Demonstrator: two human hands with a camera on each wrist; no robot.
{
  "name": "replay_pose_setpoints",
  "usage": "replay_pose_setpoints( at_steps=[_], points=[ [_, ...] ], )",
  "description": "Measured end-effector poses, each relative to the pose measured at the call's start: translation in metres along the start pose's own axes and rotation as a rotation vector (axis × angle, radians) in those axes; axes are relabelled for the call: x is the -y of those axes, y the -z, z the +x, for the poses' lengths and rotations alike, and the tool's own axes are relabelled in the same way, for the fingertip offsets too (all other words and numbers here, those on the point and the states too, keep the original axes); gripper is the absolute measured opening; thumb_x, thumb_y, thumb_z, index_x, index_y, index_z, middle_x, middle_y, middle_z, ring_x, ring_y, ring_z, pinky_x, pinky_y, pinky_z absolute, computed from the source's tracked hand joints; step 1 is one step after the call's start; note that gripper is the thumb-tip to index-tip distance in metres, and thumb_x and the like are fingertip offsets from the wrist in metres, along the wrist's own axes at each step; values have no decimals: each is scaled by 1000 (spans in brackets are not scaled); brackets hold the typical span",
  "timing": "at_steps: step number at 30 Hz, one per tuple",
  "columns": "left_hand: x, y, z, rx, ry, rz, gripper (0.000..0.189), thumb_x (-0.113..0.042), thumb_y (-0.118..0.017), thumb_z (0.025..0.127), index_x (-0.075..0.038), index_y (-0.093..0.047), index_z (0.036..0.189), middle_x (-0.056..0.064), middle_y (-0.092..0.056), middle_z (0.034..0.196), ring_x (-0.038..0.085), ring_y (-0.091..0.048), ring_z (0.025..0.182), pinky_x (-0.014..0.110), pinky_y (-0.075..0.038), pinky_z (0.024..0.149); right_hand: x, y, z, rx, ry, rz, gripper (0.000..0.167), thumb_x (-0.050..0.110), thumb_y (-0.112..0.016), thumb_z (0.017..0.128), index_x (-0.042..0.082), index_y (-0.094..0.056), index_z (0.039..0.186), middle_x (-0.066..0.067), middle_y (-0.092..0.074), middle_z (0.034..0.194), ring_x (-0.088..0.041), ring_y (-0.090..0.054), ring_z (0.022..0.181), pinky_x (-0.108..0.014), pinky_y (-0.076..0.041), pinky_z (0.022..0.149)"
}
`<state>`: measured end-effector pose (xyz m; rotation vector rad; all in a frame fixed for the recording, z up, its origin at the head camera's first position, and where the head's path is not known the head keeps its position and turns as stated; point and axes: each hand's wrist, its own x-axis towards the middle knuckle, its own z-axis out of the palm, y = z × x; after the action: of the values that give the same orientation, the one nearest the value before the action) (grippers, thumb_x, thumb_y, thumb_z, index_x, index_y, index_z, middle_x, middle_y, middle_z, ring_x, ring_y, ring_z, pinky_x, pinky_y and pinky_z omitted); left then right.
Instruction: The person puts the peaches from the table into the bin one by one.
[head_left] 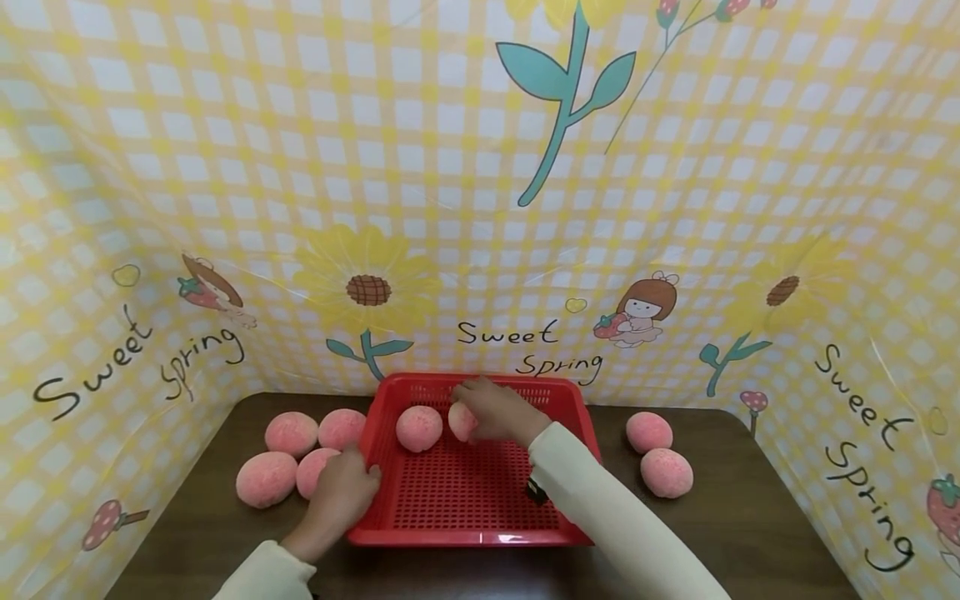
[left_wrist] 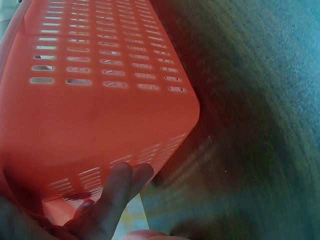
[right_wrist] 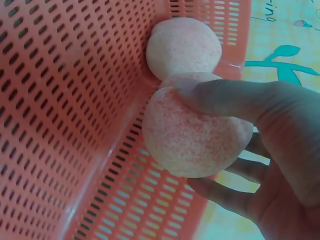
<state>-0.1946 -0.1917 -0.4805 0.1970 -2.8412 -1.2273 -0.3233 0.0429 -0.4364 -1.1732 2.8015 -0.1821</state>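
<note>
A red plastic basket [head_left: 480, 533] with slotted walls stands on the table. My right hand [head_left: 498, 410] is inside it, gripping a peach [right_wrist: 195, 130] between thumb and fingers. Beside that fruit, another pink peach [head_left: 418, 429] rests on the basket floor toward the left. My left hand [head_left: 347, 492] holds the basket's left rim, thumb over the edge and fingers [left_wrist: 117, 187] along the outer wall. Several peaches [head_left: 266, 479] lie left of the basket, the nearest partly hidden behind the left hand.
Two more peaches [head_left: 666, 472] lie on the dark wooden table [head_left: 720, 533] to the right of the basket. A yellow-checked cloth [head_left: 480, 250] with printed flowers hangs behind and along both sides of the table.
</note>
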Motion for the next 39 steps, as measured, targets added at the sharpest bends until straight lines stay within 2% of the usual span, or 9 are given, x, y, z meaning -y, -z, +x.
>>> replay_pose_setpoints(
  at_steps=[7, 17, 23, 30, 35, 39],
  points=[
    [2, -1, -1, -2, 3, 16, 16, -3, -54, 93, 8, -61, 104, 12, -69, 80, 17, -69, 66, 36, -57, 57, 8, -13, 6, 14, -39, -25, 60, 22, -81, 87, 17, -57, 142, -4, -58, 140, -23, -54, 131, -45, -54, 99],
    [-1, -1, -1, -23, -10, 27, 13, -4, -55, 93, 7, -61, 98, 12, -68, 78, 17, -67, 64, 34, -54, 54, 7, -27, 12, -10, -68, -30, 63, 21, -85, 84, 19, -59, 142, -6, -53, 137, -20, -52, 122, -37, -55, 91],
    [-1, 1, 0, -26, -11, 29, 15, -5, -55, 93, 7, -61, 100, 13, -69, 78, 18, -68, 65, 34, -54, 54, 8, -29, 16, -15, -99, 7, 60, 20, -85, 84, 20, -61, 139, -6, -52, 136, -20, -49, 118, -38, -54, 91],
    [2, -1, 1, -12, 0, 5, 17, -3, -53, 93, 8, -62, 103, 12, -70, 78, 17, -69, 66, 35, -56, 56, 9, -34, 16, 6, -111, 7, 59, 18, -88, 79, 19, -64, 133, -6, -52, 132, -19, -48, 112, -35, -53, 82],
    [3, -2, 1, -18, -3, 3, 16, -3, -53, 93, 7, -62, 102, 12, -70, 78, 17, -69, 65, 34, -56, 55, 8, -32, 13, 6, -135, 61, 65, 20, -87, 81, 19, -60, 140, -7, -51, 137, -20, -49, 116, -37, -53, 90],
    [2, -1, 1, -19, -4, 5, 18, -3, -53, 93, 7, -62, 104, 12, -70, 79, 17, -69, 65, 34, -56, 55, 4, -23, 7, 21, -160, 84, 65, 27, -78, 90, 18, -52, 148, -9, -49, 145, -22, -49, 127, -41, -52, 99]
  ],
)
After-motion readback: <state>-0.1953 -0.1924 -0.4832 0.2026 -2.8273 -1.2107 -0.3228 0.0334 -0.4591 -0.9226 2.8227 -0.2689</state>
